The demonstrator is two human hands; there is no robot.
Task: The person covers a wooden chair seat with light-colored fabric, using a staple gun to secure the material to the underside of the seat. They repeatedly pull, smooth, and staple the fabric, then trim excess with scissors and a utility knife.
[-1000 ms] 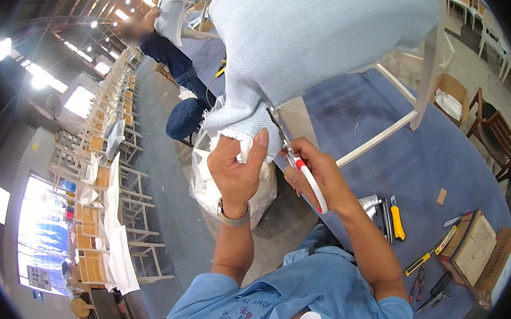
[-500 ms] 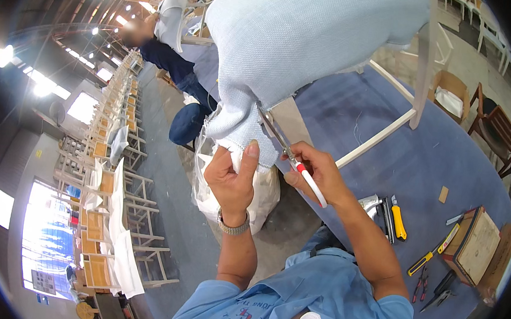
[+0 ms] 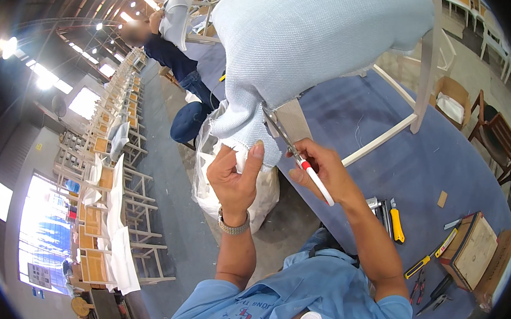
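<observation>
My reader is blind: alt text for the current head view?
Right hand holds scissors against pale blue fabric on a wooden-legged chair; left hand grips the fabric's loose end. Tools lie on a blue surface to the right.

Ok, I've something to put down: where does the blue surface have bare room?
Between the right hand, pale chair rail, yellow-handled tool and small brown scrap. The lower right is crowded: brown box, black-and-yellow cutter, pliers.

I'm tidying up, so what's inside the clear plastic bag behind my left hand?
White material shows through the plastic bag; its kind is unclear. Your left hand and the fabric hide part.
</observation>
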